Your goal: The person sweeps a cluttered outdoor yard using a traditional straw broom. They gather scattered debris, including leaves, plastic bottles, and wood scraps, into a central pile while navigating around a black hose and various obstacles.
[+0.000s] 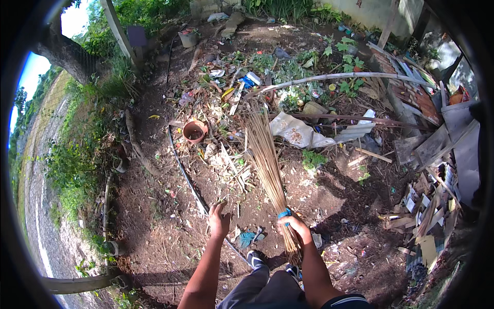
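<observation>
A stick broom (267, 154) of thin tan ribs, bound with a blue tie (285, 213), slants away from me over the ground. My right hand (295, 226) grips it around the bound handle, just at the tie. Its spread tips reach the edge of a heap of dry leaves and litter (231, 150). My left hand (219, 221) is raised and empty, its fingers apart and slightly curled, left of the broom. Below it a black hose (187, 175) runs along the soil. A crumpled teal scrap (247, 238) lies on the ground between my hands, ahead of my shoes.
A terracotta-coloured pot (195, 131) sits left of the heap. Beyond the broom are a bent corrugated sheet (295, 129) and a long bamboo pole (339, 76). Scrap boards (428, 150) pile up at right. Along the left, a wire fence (46, 104) borders a road (34, 208).
</observation>
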A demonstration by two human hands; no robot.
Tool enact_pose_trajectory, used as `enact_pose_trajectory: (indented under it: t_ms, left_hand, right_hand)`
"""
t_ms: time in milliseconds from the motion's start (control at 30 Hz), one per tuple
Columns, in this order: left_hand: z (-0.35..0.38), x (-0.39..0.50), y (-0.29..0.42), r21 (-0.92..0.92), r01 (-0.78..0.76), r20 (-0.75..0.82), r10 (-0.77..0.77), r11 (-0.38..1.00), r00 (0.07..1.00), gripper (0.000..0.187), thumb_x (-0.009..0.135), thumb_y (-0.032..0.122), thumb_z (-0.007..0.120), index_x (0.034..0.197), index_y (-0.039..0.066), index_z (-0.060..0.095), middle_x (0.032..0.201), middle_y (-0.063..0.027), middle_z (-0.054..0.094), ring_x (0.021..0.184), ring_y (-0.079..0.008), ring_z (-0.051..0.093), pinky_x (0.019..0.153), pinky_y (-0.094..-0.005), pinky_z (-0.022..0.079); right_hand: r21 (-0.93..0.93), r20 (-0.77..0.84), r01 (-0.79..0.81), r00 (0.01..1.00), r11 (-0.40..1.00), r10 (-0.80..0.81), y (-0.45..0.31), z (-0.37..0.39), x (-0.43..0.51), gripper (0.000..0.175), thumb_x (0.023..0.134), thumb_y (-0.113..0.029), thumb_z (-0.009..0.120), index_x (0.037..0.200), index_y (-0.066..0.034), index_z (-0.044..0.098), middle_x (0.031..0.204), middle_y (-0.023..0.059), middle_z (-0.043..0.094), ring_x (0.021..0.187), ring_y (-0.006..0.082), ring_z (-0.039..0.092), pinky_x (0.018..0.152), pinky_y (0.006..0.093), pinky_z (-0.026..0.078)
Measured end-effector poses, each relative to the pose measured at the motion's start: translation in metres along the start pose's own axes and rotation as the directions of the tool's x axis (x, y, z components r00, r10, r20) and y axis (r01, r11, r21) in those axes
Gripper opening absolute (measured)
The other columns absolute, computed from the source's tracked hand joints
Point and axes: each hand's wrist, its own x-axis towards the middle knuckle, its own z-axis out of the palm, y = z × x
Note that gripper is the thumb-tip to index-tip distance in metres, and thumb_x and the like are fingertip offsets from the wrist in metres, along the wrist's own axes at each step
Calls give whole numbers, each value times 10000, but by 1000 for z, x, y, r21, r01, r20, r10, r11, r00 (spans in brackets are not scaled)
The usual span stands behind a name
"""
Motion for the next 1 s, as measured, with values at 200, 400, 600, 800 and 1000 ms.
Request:
enact_pose_trajectory:
  t_ms: [200,400,600,800,1000]
  left_hand:
    - [-5,15,8,-24,-84,-20,84,996,996,417,673,24,633,1077,112,577,1124,-129,541,1039,-309,524,881,-377,432]
    - [-9,10,-6,10,1,-29,-1,1000,1000,427,673,20,653,1084,114,586,1135,-118,542,1051,-290,521,900,-362,424]
    - [-4,6,-2,-80,55,-73,-61,995,995,419,660,14,632,1058,138,598,1078,-95,566,920,-233,580,819,-351,453]
    - [-3,12,11,-73,11,-123,-20,997,992,451,644,32,676,1078,109,581,1100,-111,546,1018,-288,533,850,-370,440]
    - [5,4,19,-99,44,-123,-56,994,991,395,684,44,627,1074,97,583,1135,-127,537,1072,-298,511,921,-364,407]
  right_hand:
    - [457,284,-87,957,885,-52,-12,-13,47,173,798,-201,570,850,-41,529,668,88,570,536,193,566,504,316,478]
    - [447,270,79,938,891,-219,-79,38,109,129,777,-169,576,797,-73,491,622,18,520,454,122,487,418,250,404]
    - [-34,119,83,990,996,-79,-64,6,35,302,668,-121,668,916,-35,520,668,75,561,528,194,572,461,328,488]
    - [197,96,-38,995,980,19,-18,2,55,133,762,-191,584,737,-67,544,629,60,558,528,186,563,487,303,471]
    - [469,346,-48,929,882,-133,-88,18,106,129,809,-209,548,800,-81,537,601,26,542,529,149,563,493,253,474]
